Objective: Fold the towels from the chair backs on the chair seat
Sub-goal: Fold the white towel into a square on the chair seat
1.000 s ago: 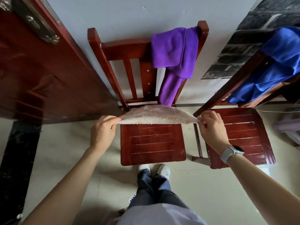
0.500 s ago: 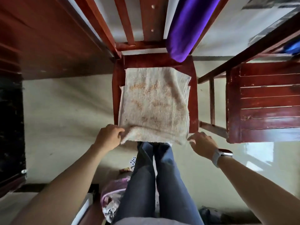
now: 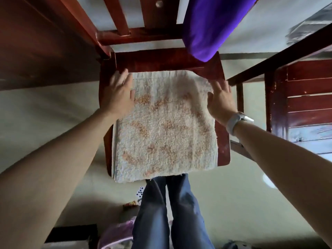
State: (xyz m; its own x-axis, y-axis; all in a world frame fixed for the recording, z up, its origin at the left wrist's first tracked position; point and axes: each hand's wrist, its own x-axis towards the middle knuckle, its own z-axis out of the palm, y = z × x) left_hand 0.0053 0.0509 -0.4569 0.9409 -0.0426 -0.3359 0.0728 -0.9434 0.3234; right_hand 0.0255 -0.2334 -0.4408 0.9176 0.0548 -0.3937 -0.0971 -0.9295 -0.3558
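Soft dim daylight, glare patch on floor (image 3: 268, 180) at right, wide-angle bending at edges, slight motion blur

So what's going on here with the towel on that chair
A person is folding towels on a chair. A fluffy cream towel with faint orange markings lies folded on the dark red wooden chair seat, its near edge hanging slightly over the front. The left hand and right hand rest with straight fingers on the towel's far corners, seemingly flattening it. A purple towel hangs from the chair back, not yet folded. A second red wooden chair stands to the right.
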